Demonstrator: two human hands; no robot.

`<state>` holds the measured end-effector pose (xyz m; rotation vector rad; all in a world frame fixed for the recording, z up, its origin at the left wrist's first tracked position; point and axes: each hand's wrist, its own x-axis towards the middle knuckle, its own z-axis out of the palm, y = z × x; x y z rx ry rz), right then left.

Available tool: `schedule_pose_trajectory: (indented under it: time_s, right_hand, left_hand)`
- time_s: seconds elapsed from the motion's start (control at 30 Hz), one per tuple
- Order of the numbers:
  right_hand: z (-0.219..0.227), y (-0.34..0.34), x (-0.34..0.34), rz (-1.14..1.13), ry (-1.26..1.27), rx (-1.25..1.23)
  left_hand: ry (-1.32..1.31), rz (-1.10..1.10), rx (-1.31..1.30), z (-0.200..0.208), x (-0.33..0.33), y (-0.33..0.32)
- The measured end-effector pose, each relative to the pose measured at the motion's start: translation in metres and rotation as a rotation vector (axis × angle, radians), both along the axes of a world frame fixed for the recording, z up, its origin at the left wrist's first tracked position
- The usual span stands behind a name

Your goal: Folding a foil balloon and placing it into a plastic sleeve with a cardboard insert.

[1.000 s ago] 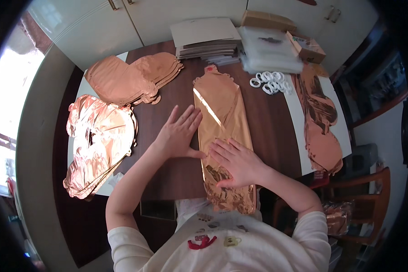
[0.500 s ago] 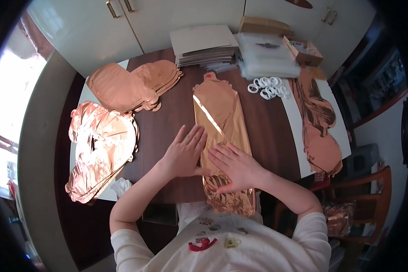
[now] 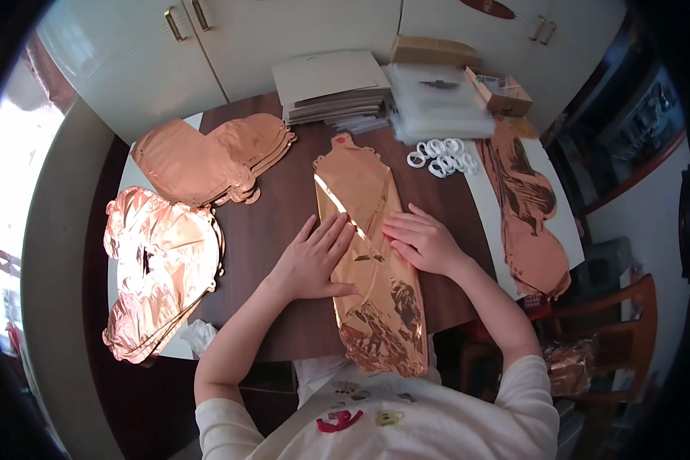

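Observation:
A folded rose-gold foil balloon [image 3: 379, 299] lies lengthwise on the brown table, its narrow tab with a red mark at the far end. Its crinkled near end hangs over the front edge toward my shirt. My left hand [image 3: 310, 261] rests flat on the balloon's left side, fingers stretched out and thumb apart. At the right side, my right hand [image 3: 425, 239] touches the foil edge with its fingers extended. Neither hand grips anything. A shiny diagonal fold runs across the foil between the hands.
Stacks of flat foil balloons lie at far left [image 3: 207, 157] and near left [image 3: 165, 268]. More foil balloons [image 3: 533, 230] lie at right. White rings [image 3: 441, 157], clear plastic bags [image 3: 437, 103], cardboard sheets [image 3: 330, 80] and a small open box [image 3: 502, 92] sit at the back. A wooden chair [image 3: 644, 330] stands right.
My right hand has moved from the middle of the balloon outward and away to its right edge. My left hand stays on the left side. The view has shifted slightly.

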<state>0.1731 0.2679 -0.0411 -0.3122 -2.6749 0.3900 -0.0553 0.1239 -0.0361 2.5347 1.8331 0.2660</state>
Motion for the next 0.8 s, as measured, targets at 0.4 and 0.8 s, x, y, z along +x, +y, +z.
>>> schedule_pose_trajectory:
  time_s: [0.4, 0.8]
  right_hand:
    - [-0.005, -0.001, -0.003, -0.021, -0.011, 0.011]
    - [-0.002, -0.003, -0.004, -0.01, -0.019, 0.011]
  left_hand:
    - [-0.006, -0.131, -0.028, -0.002, 0.008, -0.006]
    - [0.049, -0.142, -0.009, 0.002, 0.011, -0.006]
